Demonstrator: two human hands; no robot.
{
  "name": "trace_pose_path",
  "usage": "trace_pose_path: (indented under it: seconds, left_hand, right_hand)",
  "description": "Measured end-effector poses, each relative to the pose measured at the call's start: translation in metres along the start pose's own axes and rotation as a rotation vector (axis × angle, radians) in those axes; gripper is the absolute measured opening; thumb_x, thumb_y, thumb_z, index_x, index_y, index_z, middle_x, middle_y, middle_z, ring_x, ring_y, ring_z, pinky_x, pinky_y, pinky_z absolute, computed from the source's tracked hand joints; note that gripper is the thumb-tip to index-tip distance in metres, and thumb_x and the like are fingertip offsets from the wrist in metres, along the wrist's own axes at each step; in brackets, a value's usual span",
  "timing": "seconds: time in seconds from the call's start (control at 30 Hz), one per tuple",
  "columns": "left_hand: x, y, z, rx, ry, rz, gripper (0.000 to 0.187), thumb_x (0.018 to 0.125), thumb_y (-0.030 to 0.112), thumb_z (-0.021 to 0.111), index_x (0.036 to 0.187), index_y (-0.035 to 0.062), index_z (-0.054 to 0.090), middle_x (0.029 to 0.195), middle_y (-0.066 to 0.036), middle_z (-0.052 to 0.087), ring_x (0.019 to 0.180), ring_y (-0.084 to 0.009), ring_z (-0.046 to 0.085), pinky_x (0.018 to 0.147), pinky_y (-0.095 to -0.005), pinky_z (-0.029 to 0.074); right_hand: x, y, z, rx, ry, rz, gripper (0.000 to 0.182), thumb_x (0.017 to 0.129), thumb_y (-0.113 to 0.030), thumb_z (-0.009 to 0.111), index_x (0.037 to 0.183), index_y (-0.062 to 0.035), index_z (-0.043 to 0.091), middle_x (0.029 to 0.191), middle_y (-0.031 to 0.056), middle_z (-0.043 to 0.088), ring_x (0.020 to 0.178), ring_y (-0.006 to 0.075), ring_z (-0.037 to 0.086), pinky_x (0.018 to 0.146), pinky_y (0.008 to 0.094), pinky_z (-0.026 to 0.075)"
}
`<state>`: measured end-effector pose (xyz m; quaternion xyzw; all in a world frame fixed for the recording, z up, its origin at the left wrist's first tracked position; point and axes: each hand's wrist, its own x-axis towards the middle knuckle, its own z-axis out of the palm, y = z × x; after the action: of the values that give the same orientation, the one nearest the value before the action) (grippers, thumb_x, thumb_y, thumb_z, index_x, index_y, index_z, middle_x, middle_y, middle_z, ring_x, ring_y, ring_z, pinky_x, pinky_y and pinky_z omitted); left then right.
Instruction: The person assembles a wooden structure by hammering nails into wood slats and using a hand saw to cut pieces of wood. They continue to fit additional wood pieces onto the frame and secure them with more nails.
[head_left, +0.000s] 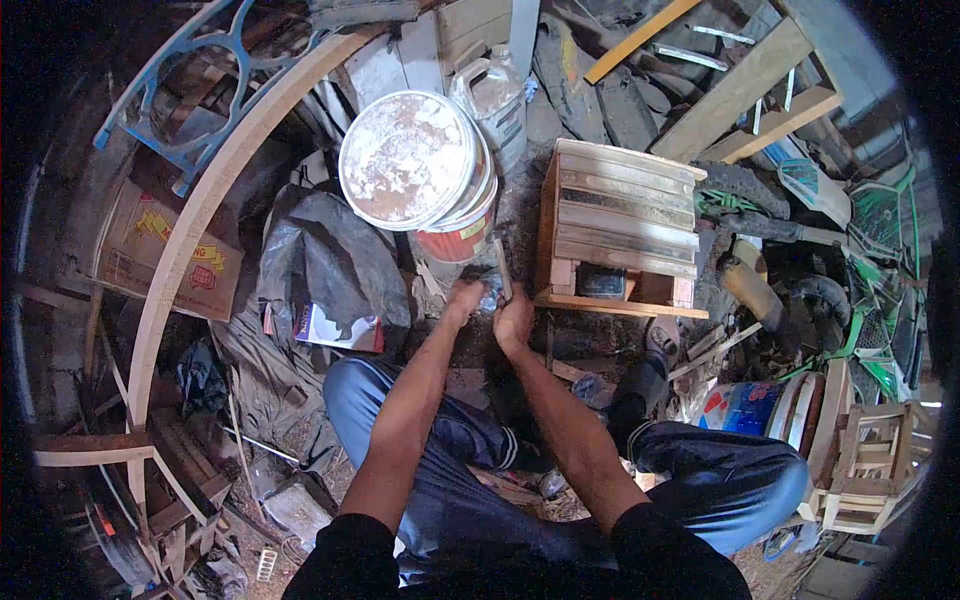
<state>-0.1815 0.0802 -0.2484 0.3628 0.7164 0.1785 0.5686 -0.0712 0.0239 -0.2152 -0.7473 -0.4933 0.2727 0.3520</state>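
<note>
Low in front of me, my right hand is closed around a narrow wooden strip, which points away from me. Just beside it, my left hand has its fingers drawn together. A small shiny piece of clear plastic shows between the two hands, at the left fingertips. Whether the left fingers grip it or something else is too small to tell. Close on the right stands a slatted wooden box with an opening at its near end.
A dusty lidded bucket and a plastic jug stand beyond my hands. On the left are a curved wooden piece, a cardboard box and a dark sheet. A small wooden chair is at right, near green netting.
</note>
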Motion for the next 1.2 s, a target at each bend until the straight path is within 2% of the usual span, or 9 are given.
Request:
trace_pose_path:
  seconds: [0.13, 0.23, 0.3, 0.4, 0.53, 0.73, 0.9, 1.03, 1.2]
  left_hand:
    - [0.023, -0.017, 0.004, -0.038, -0.047, 0.053, 0.034, 0.07, 0.023, 0.056, 0.088, -0.0045, 0.065, 0.087, -0.017, 0.067, 0.079, -0.0273, 0.063, 0.067, -0.0404, 0.047]
    - [0.023, -0.014, 0.006, 0.239, 0.025, 0.055, 0.021, 0.075, 0.019, 0.055, 0.084, 0.0025, 0.064, 0.075, -0.006, 0.062, 0.064, -0.0171, 0.054, 0.058, -0.0324, 0.043]
    - [0.027, -0.019, 0.007, 0.232, 0.124, 0.233, 0.029, 0.072, 0.02, 0.054, 0.089, -0.0001, 0.065, 0.087, -0.019, 0.066, 0.081, -0.0296, 0.064, 0.068, -0.0399, 0.048]
    - [0.039, -0.032, 0.009, 0.173, 0.139, 0.558, 0.024, 0.074, 0.013, 0.055, 0.093, 0.004, 0.066, 0.089, -0.016, 0.067, 0.086, -0.0269, 0.065, 0.071, -0.0369, 0.049]
    - [-0.019, 0.0, -0.003, 0.062, 0.083, 0.562, 0.025, 0.073, 0.004, 0.057, 0.096, 0.006, 0.067, 0.091, -0.014, 0.067, 0.088, -0.0258, 0.065, 0.075, -0.0344, 0.049]
    - [-0.079, 0.042, -0.036, 0.317, -0.182, 0.907, 0.024, 0.074, -0.006, 0.058, 0.097, -0.0006, 0.065, 0.094, -0.013, 0.067, 0.088, -0.0207, 0.063, 0.078, -0.0312, 0.047]
    - [-0.107, 0.076, -0.048, 0.316, -0.2, 1.003, 0.021, 0.079, -0.005, 0.057, 0.098, -0.0012, 0.065, 0.092, -0.016, 0.066, 0.091, -0.024, 0.062, 0.078, -0.032, 0.047]
    - [-0.122, 0.095, -0.032, 0.17, -0.003, 0.944, 0.012, 0.084, 0.005, 0.061, 0.094, -0.0013, 0.065, 0.09, -0.01, 0.068, 0.084, -0.0156, 0.062, 0.077, -0.0295, 0.047]
    - [-0.121, 0.116, 0.012, -0.32, 0.113, 0.856, 0.016, 0.082, 0.013, 0.067, 0.092, -0.0004, 0.066, 0.088, -0.007, 0.067, 0.08, -0.011, 0.06, 0.074, -0.0255, 0.045]
  right_hand:
    - [0.004, 0.011, 0.012, 0.02, 0.043, -0.039, 0.022, 0.079, -0.006, 0.056, 0.1, -0.003, 0.058, 0.082, 0.0252, 0.06, 0.082, 0.0448, 0.057, 0.069, 0.0481, 0.045]
    - [0.004, 0.01, 0.009, 0.067, 0.015, -0.042, 0.019, 0.08, -0.008, 0.056, 0.097, -0.0019, 0.057, 0.081, 0.0258, 0.06, 0.081, 0.0448, 0.058, 0.068, 0.0478, 0.045]
    - [0.006, 0.007, 0.006, 0.032, 0.011, -0.023, 0.017, 0.08, -0.008, 0.057, 0.096, -0.0016, 0.057, 0.08, 0.0258, 0.06, 0.08, 0.0451, 0.057, 0.068, 0.0478, 0.045]
    - [0.005, 0.001, 0.002, -0.019, 0.021, 0.011, 0.016, 0.079, -0.008, 0.057, 0.094, -0.0007, 0.057, 0.08, 0.026, 0.06, 0.08, 0.0454, 0.057, 0.068, 0.0479, 0.045]
    - [-0.003, -0.006, -0.007, 0.05, 0.022, -0.024, 0.018, 0.079, -0.01, 0.058, 0.094, 0.0012, 0.056, 0.081, 0.0265, 0.06, 0.08, 0.0448, 0.058, 0.068, 0.0485, 0.045]
    - [-0.009, -0.034, -0.031, 0.0, 0.015, -0.016, 0.022, 0.079, -0.011, 0.059, 0.096, 0.0024, 0.055, 0.082, 0.026, 0.061, 0.082, 0.0436, 0.059, 0.07, 0.0486, 0.045]
    - [-0.009, -0.063, -0.064, 0.147, 0.038, -0.105, 0.027, 0.081, -0.014, 0.06, 0.101, 0.0026, 0.055, 0.086, 0.0261, 0.061, 0.085, 0.0442, 0.059, 0.072, 0.0473, 0.046]
    - [-0.006, -0.086, -0.131, 0.178, 0.062, -0.195, 0.03, 0.082, -0.016, 0.06, 0.106, 0.0025, 0.053, 0.087, 0.0276, 0.061, 0.086, 0.0454, 0.058, 0.071, 0.0475, 0.046]
    - [-0.014, -0.086, -0.219, 0.007, 0.008, -0.143, 0.034, 0.088, -0.023, 0.053, 0.113, -0.0008, 0.049, 0.088, 0.0289, 0.061, 0.086, 0.047, 0.058, 0.071, 0.0521, 0.046]
